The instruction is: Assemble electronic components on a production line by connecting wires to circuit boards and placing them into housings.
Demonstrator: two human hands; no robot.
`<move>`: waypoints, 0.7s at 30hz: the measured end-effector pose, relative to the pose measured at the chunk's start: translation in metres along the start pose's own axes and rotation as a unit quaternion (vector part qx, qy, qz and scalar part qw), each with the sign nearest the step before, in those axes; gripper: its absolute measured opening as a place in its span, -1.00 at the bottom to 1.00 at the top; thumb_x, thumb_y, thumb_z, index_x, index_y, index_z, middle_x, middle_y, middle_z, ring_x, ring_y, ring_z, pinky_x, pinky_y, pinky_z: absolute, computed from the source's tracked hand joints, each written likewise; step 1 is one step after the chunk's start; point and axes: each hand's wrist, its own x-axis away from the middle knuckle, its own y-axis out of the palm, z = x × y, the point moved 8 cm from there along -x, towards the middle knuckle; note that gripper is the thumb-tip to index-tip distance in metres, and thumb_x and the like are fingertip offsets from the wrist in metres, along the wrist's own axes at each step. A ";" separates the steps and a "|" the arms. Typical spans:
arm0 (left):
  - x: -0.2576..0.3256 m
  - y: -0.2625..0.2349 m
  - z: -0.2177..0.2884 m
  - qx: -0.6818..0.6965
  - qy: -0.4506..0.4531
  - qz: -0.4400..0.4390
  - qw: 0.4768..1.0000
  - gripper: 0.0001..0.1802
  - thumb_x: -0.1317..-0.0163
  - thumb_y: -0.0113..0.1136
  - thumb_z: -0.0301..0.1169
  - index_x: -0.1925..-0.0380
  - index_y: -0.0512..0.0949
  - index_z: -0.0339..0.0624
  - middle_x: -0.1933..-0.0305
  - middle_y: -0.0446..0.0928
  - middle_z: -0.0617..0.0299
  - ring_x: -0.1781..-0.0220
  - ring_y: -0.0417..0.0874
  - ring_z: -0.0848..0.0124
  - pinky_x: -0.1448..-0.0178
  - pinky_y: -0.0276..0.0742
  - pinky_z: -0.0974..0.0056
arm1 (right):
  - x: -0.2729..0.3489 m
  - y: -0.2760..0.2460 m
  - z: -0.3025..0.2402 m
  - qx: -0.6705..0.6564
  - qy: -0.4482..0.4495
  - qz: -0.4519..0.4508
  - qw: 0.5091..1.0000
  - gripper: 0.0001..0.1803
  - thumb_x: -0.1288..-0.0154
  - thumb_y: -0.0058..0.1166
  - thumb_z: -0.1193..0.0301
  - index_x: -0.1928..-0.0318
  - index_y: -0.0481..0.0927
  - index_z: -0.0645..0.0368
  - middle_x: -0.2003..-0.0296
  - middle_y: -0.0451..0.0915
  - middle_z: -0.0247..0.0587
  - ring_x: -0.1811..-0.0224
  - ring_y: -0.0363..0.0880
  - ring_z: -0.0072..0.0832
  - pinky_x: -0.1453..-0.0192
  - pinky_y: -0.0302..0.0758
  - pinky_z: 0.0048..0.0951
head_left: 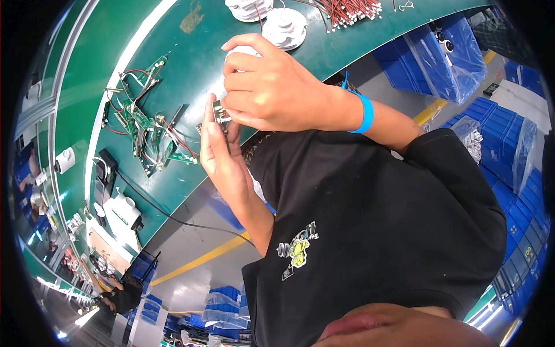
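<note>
The left hand point(217, 161) holds a small circuit board point(217, 110), thin, stiff and dark green, with a pale fitting on its face; thumb on one side, fingers on the other, this grip pinches the board. It is held up in the air, over the desk point(196, 63) close to its near edge. The right hand point(267, 87) bends over the board from above with curled fingers, some of them against it; its thumb is hidden, so I cannot tell whether that grip is pinching anything. A smooth blue band point(365, 113) circles the right wrist.

The desk has a flat, slightly glossy green surface (a rough brownish stain point(191, 22) marks it near the far edge). Between the left hand and that far edge lies a loose heap of narrow green boards point(140, 117), crossed at odd angles and tangled with thin red and black wires. Toward the desk's right end stand rounded, stepped white housings point(283, 29), matt like moulded plastic, and beside them a fanned bundle of red wires point(350, 11) tipped with tiny white plugs. Near the left end sit a blocky black device point(106, 165) and a white casing point(122, 213); a smooth black cable point(185, 221) curves over the near edge. Beyond that edge, ribbed blue crates point(399, 63) stand on the grey floor, partly draped in crinkled clear film point(442, 63).
</note>
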 end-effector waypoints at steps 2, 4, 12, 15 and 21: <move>0.001 0.003 0.001 -0.017 0.007 0.002 1.000 -0.49 -0.48 -0.14 -0.29 -0.29 0.26 -0.42 -0.17 0.42 0.04 -0.06 0.58 0.35 -0.22 0.49 0.26 | 0.000 0.001 0.001 -0.001 -0.001 -0.001 1.000 -0.88 0.08 0.26 0.46 0.56 0.55 0.15 0.59 0.40 -0.39 0.31 0.46 -0.46 -0.23 0.37 -0.15; 0.002 0.007 0.004 -0.034 0.013 0.003 0.999 -0.49 -0.48 -0.15 -0.29 -0.29 0.26 -0.42 -0.14 0.42 0.07 -0.04 0.57 0.39 -0.23 0.49 0.27 | -0.001 0.000 0.002 -0.001 -0.002 -0.002 1.000 -0.86 0.08 0.24 0.46 0.59 0.52 0.16 0.60 0.39 -0.38 0.33 0.46 -0.46 -0.23 0.37 -0.15; 0.001 0.010 0.004 -0.093 0.018 -0.001 0.995 -0.50 -0.50 -0.24 -0.31 -0.29 0.22 -0.46 -0.36 0.27 0.02 -0.21 0.50 0.31 -0.30 0.41 0.24 | 0.001 0.000 0.002 0.019 -0.010 -0.022 1.000 -0.85 0.06 0.21 0.47 0.61 0.49 0.17 0.62 0.39 -0.37 0.35 0.46 -0.44 -0.19 0.39 -0.17; 0.002 0.013 0.007 -0.112 0.027 -0.001 0.993 -0.50 -0.49 -0.24 -0.32 -0.29 0.22 -0.47 -0.37 0.27 0.00 -0.22 0.49 0.31 -0.31 0.41 0.25 | 0.004 0.003 0.007 -0.011 -0.001 -0.007 1.000 -0.87 0.04 0.21 0.46 0.57 0.52 0.18 0.60 0.42 -0.37 0.35 0.47 -0.44 -0.18 0.40 -0.17; 0.003 0.017 0.008 -0.159 0.043 0.017 0.986 -0.49 -0.49 -0.25 -0.31 -0.29 0.24 -0.47 -0.37 0.27 -0.03 -0.27 0.46 0.17 -0.32 0.40 0.21 | 0.005 0.004 0.010 -0.050 0.006 -0.006 0.999 -0.88 0.00 0.21 0.46 0.54 0.54 0.19 0.58 0.45 -0.35 0.35 0.48 -0.43 -0.16 0.40 -0.19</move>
